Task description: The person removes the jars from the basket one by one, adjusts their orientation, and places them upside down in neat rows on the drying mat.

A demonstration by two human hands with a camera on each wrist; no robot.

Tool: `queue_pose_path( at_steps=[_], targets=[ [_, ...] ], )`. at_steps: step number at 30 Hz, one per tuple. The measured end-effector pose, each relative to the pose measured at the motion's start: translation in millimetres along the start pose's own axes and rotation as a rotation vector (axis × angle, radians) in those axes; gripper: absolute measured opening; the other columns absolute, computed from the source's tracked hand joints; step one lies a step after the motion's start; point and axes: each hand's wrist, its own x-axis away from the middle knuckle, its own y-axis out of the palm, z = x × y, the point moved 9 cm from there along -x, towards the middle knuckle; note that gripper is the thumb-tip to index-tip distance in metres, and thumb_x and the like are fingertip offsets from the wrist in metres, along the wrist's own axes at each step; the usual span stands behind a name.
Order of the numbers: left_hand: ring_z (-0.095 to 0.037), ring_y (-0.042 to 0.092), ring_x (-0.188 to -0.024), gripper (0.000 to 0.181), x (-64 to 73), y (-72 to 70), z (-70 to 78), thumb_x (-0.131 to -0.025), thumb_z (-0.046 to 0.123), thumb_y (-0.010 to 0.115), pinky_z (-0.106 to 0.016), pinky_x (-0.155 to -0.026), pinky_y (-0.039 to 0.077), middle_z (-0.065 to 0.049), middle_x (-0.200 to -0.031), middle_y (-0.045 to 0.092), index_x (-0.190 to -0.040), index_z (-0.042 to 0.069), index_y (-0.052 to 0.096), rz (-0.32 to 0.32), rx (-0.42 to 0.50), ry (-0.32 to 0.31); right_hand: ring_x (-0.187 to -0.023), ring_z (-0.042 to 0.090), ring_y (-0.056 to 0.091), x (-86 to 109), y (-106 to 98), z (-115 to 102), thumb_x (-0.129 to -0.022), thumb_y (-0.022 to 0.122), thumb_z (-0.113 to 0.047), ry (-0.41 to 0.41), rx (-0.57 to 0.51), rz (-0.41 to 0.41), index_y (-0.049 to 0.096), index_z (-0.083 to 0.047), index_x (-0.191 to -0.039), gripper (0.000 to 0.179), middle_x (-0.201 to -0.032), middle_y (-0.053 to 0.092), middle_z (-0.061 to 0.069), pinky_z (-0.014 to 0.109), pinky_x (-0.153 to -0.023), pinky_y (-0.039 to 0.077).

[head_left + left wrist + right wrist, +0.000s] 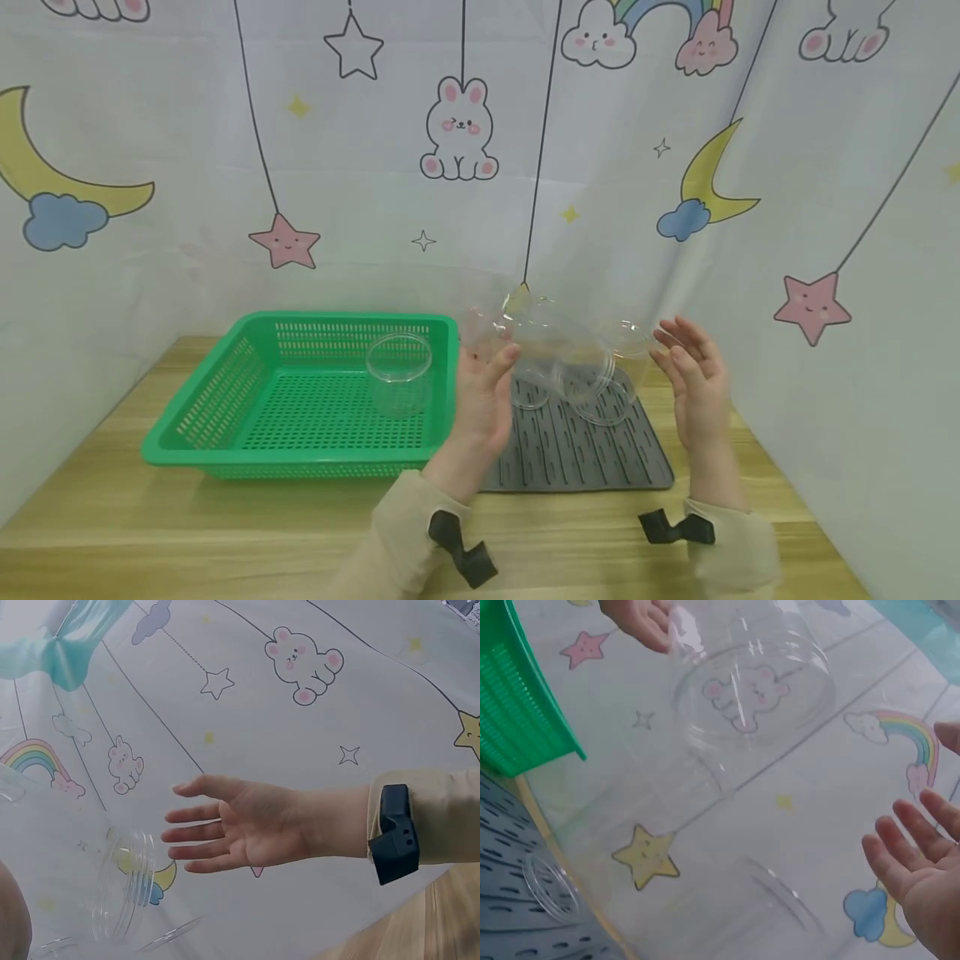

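A clear plastic jar [564, 343] is tilted above the mat, its ridged mouth turned toward the right hand. My left hand [483, 400] grips the opposite end of this jar, its thumb in front and other fingers partly seen through the plastic. My right hand [697, 387] is held apart on the right, palm inward, with loosely extended fingers and nothing in them. Its straight fingers show in the left wrist view. Below and behind the tilted jar stand other clear jars, including one with its rim [630, 327] near the right fingertips; their outlines overlap.
A green plastic basket [300, 457] stands at left, with one clear jar [399, 379] upright inside its right side. The grey ridged mat [592, 467] lies on the wooden table [225, 533]. A patterned white curtain [375, 167] hangs behind.
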Motion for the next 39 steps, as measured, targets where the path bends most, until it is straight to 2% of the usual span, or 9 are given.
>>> queue_pose_path(
  at_steps=[6, 12, 16, 20, 24, 29, 31, 35, 39],
  targets=[
    [-0.020, 0.024, -0.149, 0.097, 5.2, 8.2, -16.7, -0.077, 0.010, 0.079, -0.042, -0.123, 0.015, -0.005, -0.161, 0.028, -0.155, 0.015, 0.022, -0.041, -0.075, -0.037, -0.106, 0.011, 0.062, -4.9, -38.2, 18.9, -0.098, 0.052, 0.001, 0.127, 0.060, 0.047, 0.059, -0.013, -0.124, 0.031, -0.116, 0.065, -0.001, 0.019, -0.091, 0.053],
    [-0.022, 0.029, -0.147, 0.096, 16.1, 9.6, -41.0, -0.075, -0.002, 0.076, -0.046, -0.122, 0.020, -0.002, -0.155, 0.038, -0.154, 0.018, 0.025, -0.016, -0.146, -0.129, -0.103, 0.005, 0.063, -3.7, -63.2, 40.9, -0.098, 0.054, -0.002, 0.245, 0.128, 0.036, 0.052, -0.013, -0.126, 0.031, -0.115, 0.063, -0.006, 0.016, -0.089, 0.053],
    [-0.025, 0.035, -0.144, 0.097, 21.6, 13.4, -54.1, -0.072, -0.002, 0.080, -0.049, -0.118, 0.027, -0.002, -0.152, 0.042, -0.152, 0.021, 0.030, -0.031, -0.194, -0.145, -0.104, -0.002, 0.061, 0.4, -78.5, 62.7, -0.100, 0.053, -0.007, 0.372, 0.222, -0.024, 0.033, -0.004, -0.147, 0.051, -0.117, 0.058, -0.013, 0.014, -0.089, 0.051],
    [-0.025, 0.034, -0.144, 0.097, 25.0, 17.4, -65.3, -0.070, 0.000, 0.084, -0.053, -0.118, 0.025, 0.000, -0.150, 0.044, -0.150, 0.022, 0.034, -0.058, -0.261, -0.138, -0.102, -0.010, 0.057, 8.0, -91.5, 83.9, -0.102, 0.049, -0.010, 0.514, 0.340, -0.136, 0.006, 0.007, -0.153, 0.069, -0.145, 0.042, 0.014, 0.011, -0.091, 0.049],
    [-0.025, 0.035, -0.143, 0.097, 27.0, 18.7, -76.7, -0.069, 0.000, 0.085, -0.057, -0.119, 0.020, 0.001, -0.149, 0.046, -0.150, 0.024, 0.036, -0.082, -0.324, -0.141, -0.103, -0.013, 0.052, 16.6, -100.3, 102.6, -0.102, 0.047, -0.010, 0.612, 0.437, -0.245, 0.001, 0.007, -0.153, 0.071, -0.157, 0.010, 0.034, 0.009, -0.092, 0.046],
    [-0.023, 0.036, -0.142, 0.098, 29.4, 17.2, -90.7, -0.066, -0.002, 0.086, -0.058, -0.119, 0.015, 0.004, -0.148, 0.047, -0.148, 0.024, 0.039, -0.091, -0.391, -0.149, -0.132, 0.010, 0.044, 24.2, -110.7, 119.1, -0.100, 0.048, -0.005, 0.653, 0.472, -0.299, 0.000, 0.006, -0.154, 0.072, -0.158, 0.008, 0.034, 0.007, -0.092, 0.043],
    [-0.023, 0.036, -0.142, 0.098, 30.7, 16.9, -96.6, -0.066, -0.001, 0.086, -0.059, -0.119, 0.016, 0.004, -0.149, 0.047, -0.148, 0.025, 0.040, -0.094, -0.416, -0.158, -0.132, 0.007, 0.044, 26.5, -115.3, 123.2, -0.099, 0.047, -0.001, 0.653, 0.456, -0.301, 0.000, 0.007, -0.154, 0.073, -0.158, 0.006, 0.034, 0.006, -0.091, 0.043],
    [-0.024, 0.039, -0.139, 0.098, 33.6, 18.2, -107.7, -0.067, -0.001, 0.086, -0.058, -0.118, 0.021, 0.003, -0.148, 0.047, -0.149, 0.023, 0.038, -0.106, -0.438, -0.181, -0.106, -0.016, 0.049, 30.4, -123.3, 130.5, -0.096, 0.045, 0.005, 0.647, 0.394, -0.287, 0.000, 0.013, -0.151, 0.071, -0.156, 0.005, 0.038, 0.008, -0.090, 0.045],
    [-0.024, 0.039, -0.139, 0.100, 36.7, 19.6, -117.2, -0.066, -0.003, 0.086, -0.056, -0.117, 0.023, 0.003, -0.148, 0.047, -0.150, 0.020, 0.037, -0.126, -0.460, -0.189, -0.103, -0.016, 0.052, 34.3, -126.8, 137.3, -0.094, 0.043, 0.009, 0.646, 0.344, -0.294, 0.000, 0.019, -0.147, 0.069, -0.152, 0.002, 0.042, 0.010, -0.091, 0.047]
  ],
)
